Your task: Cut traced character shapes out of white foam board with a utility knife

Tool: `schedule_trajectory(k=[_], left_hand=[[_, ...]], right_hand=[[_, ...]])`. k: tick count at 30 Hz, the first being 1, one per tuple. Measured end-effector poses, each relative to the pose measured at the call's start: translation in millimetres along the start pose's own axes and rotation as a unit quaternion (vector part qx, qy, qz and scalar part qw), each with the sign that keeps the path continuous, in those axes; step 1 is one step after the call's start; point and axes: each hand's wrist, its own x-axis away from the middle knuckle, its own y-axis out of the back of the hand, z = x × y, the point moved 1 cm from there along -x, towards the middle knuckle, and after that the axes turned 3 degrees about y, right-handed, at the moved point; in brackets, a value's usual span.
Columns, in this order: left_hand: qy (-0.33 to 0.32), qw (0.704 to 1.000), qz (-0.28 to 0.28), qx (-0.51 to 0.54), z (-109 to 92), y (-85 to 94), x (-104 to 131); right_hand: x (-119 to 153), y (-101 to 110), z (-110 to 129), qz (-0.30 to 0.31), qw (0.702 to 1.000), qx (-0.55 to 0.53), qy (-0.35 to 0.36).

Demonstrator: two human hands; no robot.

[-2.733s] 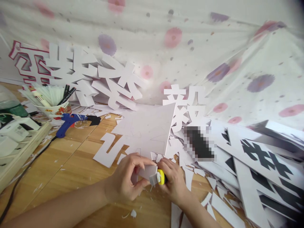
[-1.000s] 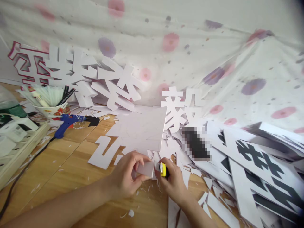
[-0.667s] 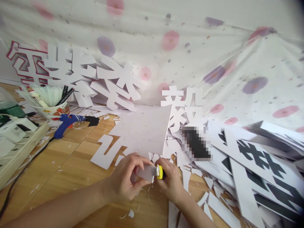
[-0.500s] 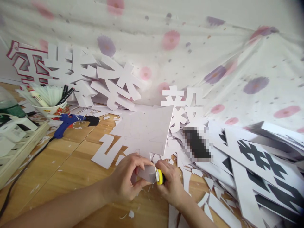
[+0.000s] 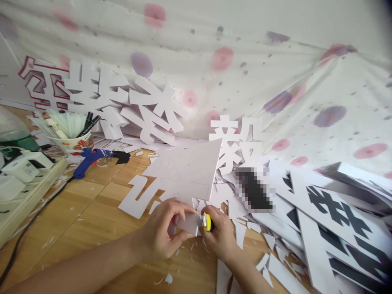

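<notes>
Between thumb and fingers, my left hand (image 5: 167,228) pinches a small piece of white foam board (image 5: 188,225). My right hand (image 5: 219,232) is closed around a yellow and black utility knife (image 5: 208,222). The knife's tip end meets the right edge of the small piece, and the blade itself is hard to make out. Just beyond my hands lies a large white board (image 5: 186,167) with faint pencil lines. A cut-out board strip (image 5: 136,196) with a notched shape rests to the left of it.
A blue glue gun (image 5: 92,159) lies at the left, near a bowl (image 5: 72,143) of glue sticks and markers. A power strip (image 5: 49,179) stands at the left edge. Cut-out white characters (image 5: 153,106) lean along the curtain. Board offcuts (image 5: 284,265) pile up at the right.
The knife has shifted slightly upward and right along the small piece's edge, showing more of that edge. My left hand keeps its pinch. The camera view has tilted a little.
</notes>
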Motion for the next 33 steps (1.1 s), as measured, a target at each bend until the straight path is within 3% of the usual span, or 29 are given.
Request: schedule_trajectory(k=[6, 11, 15, 20, 25, 33], left_hand=[[-0.021, 1.000, 0.013, -0.010, -2.4, 0.2, -0.4], [0.016, 0.998, 0.000, -0.061, -0.5, 1.4, -2.4], [0.069, 0.991, 0.034, -0.112, 1.8, 3.9, -5.9], [0.039, 0.984, 0.094, -0.146, 5.4, 2.9, -7.3], [0.019, 0.973, 0.110, -0.200, 9.4, -1.2, -1.2], [0.094, 0.958, 0.151, -0.224, 9.5, -9.4, -1.7]], right_hand=[[2.5, -1.8, -11.5, -0.007, 0.999, 0.008, -0.030], [3.7, -1.5, -12.2, 0.003, 0.997, -0.004, -0.077], [3.6, -1.0, -13.0, -0.016, 0.995, 0.000, -0.095], [3.3, -0.2, -15.5, -0.036, 0.993, -0.022, -0.107], [4.2, 1.3, -18.8, -0.054, 0.988, -0.053, -0.136], [5.3, -0.4, -21.7, -0.033, 0.985, -0.058, -0.162]])
